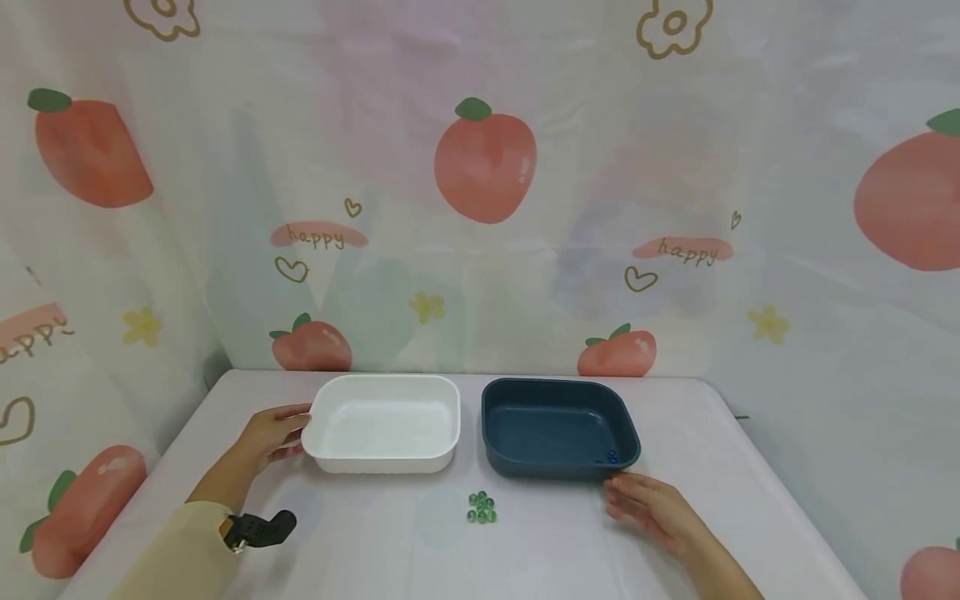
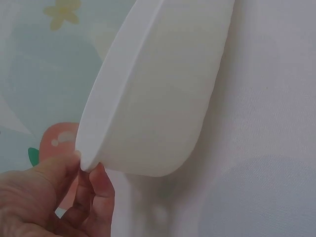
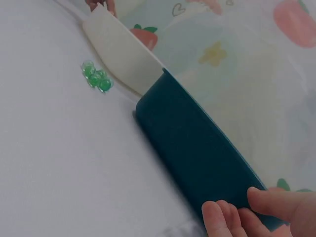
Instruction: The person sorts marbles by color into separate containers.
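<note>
At the white basin [image 1: 382, 464], my left hand [image 1: 272, 433] holds the left side. In the left wrist view, its thumb [image 2: 61, 168] and fingers pinch the basin's rim. My right hand [image 1: 654, 507] is at the front right corner of the dark blue basin [image 1: 540, 467], with loosely extended fingertips touching or very near the outer wall. Its thumb [image 3: 269, 201] shows close to the rim in the right wrist view. A few small blue marbles [image 1: 612, 457] lie in the blue basin's front right corner, partly hidden by the wall. The white basin's visible floor is bare.
A cluster of several green glass marbles [image 1: 482, 508] lies on the white tabletop [image 1: 375, 542] in front of the gap between the basins. Behind the table hangs a fruit-patterned cloth [image 1: 487, 292]. A dark wristband [image 1: 258, 529] is on the left wrist.
</note>
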`<state>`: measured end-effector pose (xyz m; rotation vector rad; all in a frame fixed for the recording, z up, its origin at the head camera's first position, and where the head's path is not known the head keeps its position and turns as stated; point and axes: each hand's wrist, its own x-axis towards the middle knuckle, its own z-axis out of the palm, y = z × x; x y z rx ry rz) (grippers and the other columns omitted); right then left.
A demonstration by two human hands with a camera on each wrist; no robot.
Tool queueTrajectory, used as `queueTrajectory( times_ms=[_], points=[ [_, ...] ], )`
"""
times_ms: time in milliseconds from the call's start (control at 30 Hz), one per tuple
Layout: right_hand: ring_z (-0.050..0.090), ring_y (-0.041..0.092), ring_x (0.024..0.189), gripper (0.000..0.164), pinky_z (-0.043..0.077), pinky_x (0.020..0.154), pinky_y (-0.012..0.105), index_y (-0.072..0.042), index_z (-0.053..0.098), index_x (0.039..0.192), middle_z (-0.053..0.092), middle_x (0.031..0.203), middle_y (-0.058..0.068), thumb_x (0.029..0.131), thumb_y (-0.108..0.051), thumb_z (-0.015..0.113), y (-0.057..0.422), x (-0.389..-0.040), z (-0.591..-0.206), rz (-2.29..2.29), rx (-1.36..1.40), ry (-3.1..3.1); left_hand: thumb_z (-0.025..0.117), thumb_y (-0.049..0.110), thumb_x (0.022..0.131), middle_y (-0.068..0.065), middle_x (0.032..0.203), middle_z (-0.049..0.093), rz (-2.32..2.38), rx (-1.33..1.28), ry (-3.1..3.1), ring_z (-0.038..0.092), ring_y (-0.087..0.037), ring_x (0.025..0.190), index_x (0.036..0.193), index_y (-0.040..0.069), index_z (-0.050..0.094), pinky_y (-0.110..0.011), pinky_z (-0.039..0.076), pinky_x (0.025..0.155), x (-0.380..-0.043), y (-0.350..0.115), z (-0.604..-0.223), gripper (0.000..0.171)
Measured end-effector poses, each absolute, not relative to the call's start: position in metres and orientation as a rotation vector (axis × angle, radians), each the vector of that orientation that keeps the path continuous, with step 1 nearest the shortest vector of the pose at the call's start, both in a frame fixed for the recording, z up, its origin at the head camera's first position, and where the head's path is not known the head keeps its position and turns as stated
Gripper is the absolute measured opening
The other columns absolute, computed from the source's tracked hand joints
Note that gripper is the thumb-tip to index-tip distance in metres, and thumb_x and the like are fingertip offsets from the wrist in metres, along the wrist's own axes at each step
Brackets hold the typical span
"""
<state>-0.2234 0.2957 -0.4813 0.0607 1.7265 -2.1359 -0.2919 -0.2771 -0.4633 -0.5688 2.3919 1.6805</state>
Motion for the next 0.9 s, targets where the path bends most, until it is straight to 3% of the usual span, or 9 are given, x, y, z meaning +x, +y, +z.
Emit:
queueTrajectory(
  times_ms=[167,233,467,633,900],
  points=[
    [0.068,0.011,0.095,0.023,0.058,0.086,0.033,0.004,0.061,0.119,0.071,0.105,-0.002,0.099,-0.007,0.056,0.28,-0.22,-0.483,-2.088,-0.016,1.72,0.057,0.03,0.101,-0.027,0.144,0.044,1.662,-0.566,2.394,0.057,-0.036,0.118,0.146,0.003,0.044,-0.027,0.058,0.077,-0.29,-0.277,-0.462,0.054],
    [0.068,0.01,0.095,0.03,0.058,0.085,0.033,0.01,0.057,0.123,0.072,0.106,-0.001,0.099,-0.008,0.056,0.273,-0.219,-0.482,-2.065,-0.036,1.744,0.057,0.03,0.1,-0.027,0.144,0.045,1.659,-0.563,2.398,0.058,-0.035,0.115,0.145,0.003,0.045,-0.027,0.058,0.076,-0.291,-0.276,-0.462,0.054],
    [0.069,0.011,0.093,0.035,0.058,0.084,0.033,0.013,0.055,0.126,0.072,0.105,0.002,0.098,-0.009,0.058,0.25,-0.216,-0.486,-2.01,-0.039,1.768,0.057,0.03,0.1,-0.026,0.143,0.047,1.665,-0.557,2.395,0.061,-0.029,0.108,0.145,0.003,0.046,-0.025,0.057,0.073,-0.291,-0.272,-0.46,0.053],
    [0.07,0.013,0.095,0.049,0.058,0.086,0.034,0.02,0.044,0.134,0.072,0.11,0.007,0.098,-0.009,0.059,0.234,-0.215,-0.49,-2.005,-0.038,1.77,0.058,0.031,0.1,-0.026,0.143,0.047,1.685,-0.544,2.387,0.062,-0.023,0.101,0.145,0.003,0.046,-0.025,0.057,0.073,-0.292,-0.272,-0.46,0.054],
    [0.071,0.018,0.095,0.056,0.058,0.084,0.035,0.018,0.043,0.136,0.072,0.112,0.013,0.094,-0.012,0.066,0.212,-0.215,-0.493,-1.96,0.043,1.853,0.058,0.03,0.1,-0.026,0.142,0.048,1.69,-0.584,2.367,0.062,-0.015,0.089,0.145,0.003,0.046,-0.025,0.055,0.07,-0.293,-0.277,-0.463,0.054]
  ],
)
